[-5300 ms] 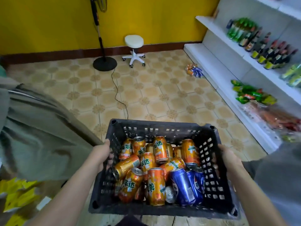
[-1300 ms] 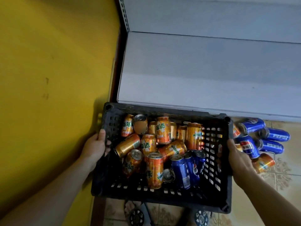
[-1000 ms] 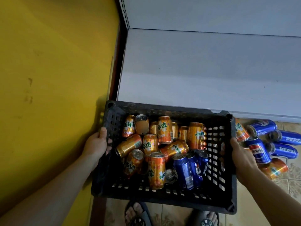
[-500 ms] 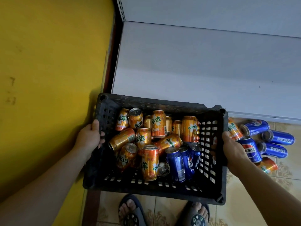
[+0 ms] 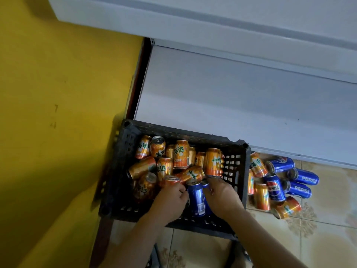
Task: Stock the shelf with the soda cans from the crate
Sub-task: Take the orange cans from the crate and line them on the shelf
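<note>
Both hands reach into the black plastic crate [image 5: 123,151]: left hand [image 5: 171,198] curled, right hand [image 5: 222,196] spread, touching the blue metal soda can [image 5: 196,200]. Grip one can firmly.

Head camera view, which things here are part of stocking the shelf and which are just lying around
Part of the job:
black crate
orange cans and blue cans in the crate
white shelf
left hand and right hand, both in the crate

Just lying about:
loose cans on the floor
yellow wall
</note>
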### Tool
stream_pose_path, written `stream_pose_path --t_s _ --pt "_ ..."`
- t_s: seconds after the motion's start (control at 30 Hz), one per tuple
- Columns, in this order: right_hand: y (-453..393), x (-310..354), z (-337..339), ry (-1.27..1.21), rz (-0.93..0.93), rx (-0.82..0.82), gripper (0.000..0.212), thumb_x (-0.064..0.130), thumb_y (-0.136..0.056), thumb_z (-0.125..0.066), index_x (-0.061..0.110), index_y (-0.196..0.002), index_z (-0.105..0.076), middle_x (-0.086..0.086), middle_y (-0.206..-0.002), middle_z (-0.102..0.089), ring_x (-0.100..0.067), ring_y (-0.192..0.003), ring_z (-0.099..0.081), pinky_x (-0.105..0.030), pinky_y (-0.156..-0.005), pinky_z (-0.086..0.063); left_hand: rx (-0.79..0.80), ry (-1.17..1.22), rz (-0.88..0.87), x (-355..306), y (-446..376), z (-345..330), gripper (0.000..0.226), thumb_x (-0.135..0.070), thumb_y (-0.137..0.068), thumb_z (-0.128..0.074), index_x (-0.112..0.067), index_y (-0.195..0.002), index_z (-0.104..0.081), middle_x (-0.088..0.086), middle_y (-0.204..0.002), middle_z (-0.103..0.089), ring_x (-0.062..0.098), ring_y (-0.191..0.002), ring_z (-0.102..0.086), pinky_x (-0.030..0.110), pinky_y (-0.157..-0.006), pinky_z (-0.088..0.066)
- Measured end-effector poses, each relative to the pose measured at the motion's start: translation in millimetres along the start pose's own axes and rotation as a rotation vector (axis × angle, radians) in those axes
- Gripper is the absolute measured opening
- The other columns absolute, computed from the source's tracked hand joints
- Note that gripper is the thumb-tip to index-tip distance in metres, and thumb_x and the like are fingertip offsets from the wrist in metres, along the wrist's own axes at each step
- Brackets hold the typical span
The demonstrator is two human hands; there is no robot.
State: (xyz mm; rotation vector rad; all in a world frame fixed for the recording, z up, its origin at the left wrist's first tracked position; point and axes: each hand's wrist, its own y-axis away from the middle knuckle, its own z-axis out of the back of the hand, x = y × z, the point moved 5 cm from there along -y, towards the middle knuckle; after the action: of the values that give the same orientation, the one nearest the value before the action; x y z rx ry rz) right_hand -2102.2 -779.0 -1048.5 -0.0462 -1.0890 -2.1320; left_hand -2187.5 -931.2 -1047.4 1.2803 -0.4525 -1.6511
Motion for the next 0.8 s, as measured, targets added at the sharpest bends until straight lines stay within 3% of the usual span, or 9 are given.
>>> stream_pose_path --t_s 0.1,0.17,0.23,0.3,0.33,0.4,0.5,0.67,0.8 --pt "-23 -12 -29 -0.003 0.016 0.128 0.039 0.034 -0.096 -0.057 0.027 -0.133 -0.048 0.000 -0.121 -0.062 -0.014 -0.093 -0.057 -0.026 -0.078 -0.050 0.033 0.064 0.136 12 -23 -32 0.027 -0.029 -0.101 -0.050 -0.018 -0.124 -0.057 0.002 -0.116 -0.063 0.016 -0.100 -0.059 0.032 -0.087 -0.050" --pt "-36 -24 -43 -0.004 0.050 0.160 0.042 0.036 -0.094 -0.059 0.028 -0.133 -0.047 0.000 -0.121 -0.063 -0.018 -0.099 -0.062 -0.032 -0.083 -0.054 0.001 0.050 0.162 20 -35 -46 0.024 -0.029 -0.098 -0.051 -0.021 -0.119 -0.058 0.001 -0.115 -0.066 0.019 -0.102 -0.062 0.039 -0.091 -0.052" --pt "-45 -32 -49 0.005 0.105 0.151 0.039 0.038 -0.094 -0.057 0.029 -0.131 -0.048 0.001 -0.119 -0.063 -0.019 -0.100 -0.063 -0.033 -0.084 -0.055 -0.149 -0.038 0.153 23 -40 -44 0.018 -0.033 -0.096 -0.052 -0.025 -0.109 -0.060 -0.002 -0.103 -0.069 0.018 -0.094 -0.066 0.041 -0.085 -0.056" --pt "-52 -32 -52 0.044 0.193 0.128 0.036 0.041 -0.096 -0.053 0.028 -0.129 -0.049 0.000 -0.118 -0.062 -0.018 -0.099 -0.062 -0.036 -0.085 -0.057 -0.408 -0.198 0.151 25 -36 -31 0.021 -0.043 -0.095 -0.053 -0.027 -0.110 -0.055 -0.004 -0.100 -0.067 0.017 -0.091 -0.066 0.039 -0.078 -0.057" --pt "-56 -29 -52 0.068 0.233 0.120 0.038 0.042 -0.096 -0.051 0.027 -0.131 -0.048 -0.002 -0.121 -0.061 -0.019 -0.103 -0.061 -0.038 -0.087 -0.056 -0.489 -0.263 0.154 28 -34 -27 0.030 -0.047 -0.094 -0.055 -0.027 -0.116 -0.051 -0.003 -0.109 -0.064 0.018 -0.098 -0.064 0.037 -0.079 -0.057" --pt "-65 -20 -53 0.103 0.315 0.089 0.044 0.045 -0.098 -0.047 0.025 -0.137 -0.046 -0.003 -0.133 -0.054 -0.022 -0.114 -0.057 -0.038 -0.092 -0.054 -0.483 -0.314 0.242 45 -37 -27 0.058 -0.054 -0.090 -0.059 -0.024 -0.136 -0.039 0.006 -0.132 -0.052 0.027 -0.116 -0.056 0.039 -0.087 -0.053" --pt "-80 -2 -57 0.103 0.428 0.060 0.048 0.047 -0.097 -0.047 0.026 -0.139 -0.046 -0.002 -0.136 -0.053 -0.022 -0.122 -0.051 -0.036 -0.100 -0.048 -0.383 -0.107 0.318 69 -52 -38 0.076 -0.059 -0.085 -0.063 -0.023 -0.141 -0.027 0.009 -0.128 -0.060 0.031 -0.109 -0.064 0.040 -0.085 -0.054" --pt "-101 25 -73 0.051 0.615 0.070 0.044 0.033 -0.089 -0.053 0.027 -0.132 -0.057 -0.002 -0.127 -0.064 -0.022 -0.115 -0.059 -0.038 -0.095 -0.052 -0.476 -0.079 0.218 81 -71 -33 0.061 -0.069 -0.077 -0.062 -0.027 -0.115 -0.041 -0.004 -0.102 -0.066 0.024 -0.092 -0.065 0.035 -0.074 -0.051" --pt "-89 42 -64 -0.050 0.779 0.028 0.038 0.024 -0.097 -0.054 0.025 -0.135 -0.058 0.004 -0.131 -0.063 -0.013 -0.117 -0.058 -0.023 -0.101 -0.046 -0.533 0.401 0.197 90 -64 -23 0.064 -0.062 -0.070 -0.069 -0.030 -0.122 -0.052 -0.008 -0.107 -0.065 0.015 -0.097 -0.063 0.036 -0.086 -0.052"
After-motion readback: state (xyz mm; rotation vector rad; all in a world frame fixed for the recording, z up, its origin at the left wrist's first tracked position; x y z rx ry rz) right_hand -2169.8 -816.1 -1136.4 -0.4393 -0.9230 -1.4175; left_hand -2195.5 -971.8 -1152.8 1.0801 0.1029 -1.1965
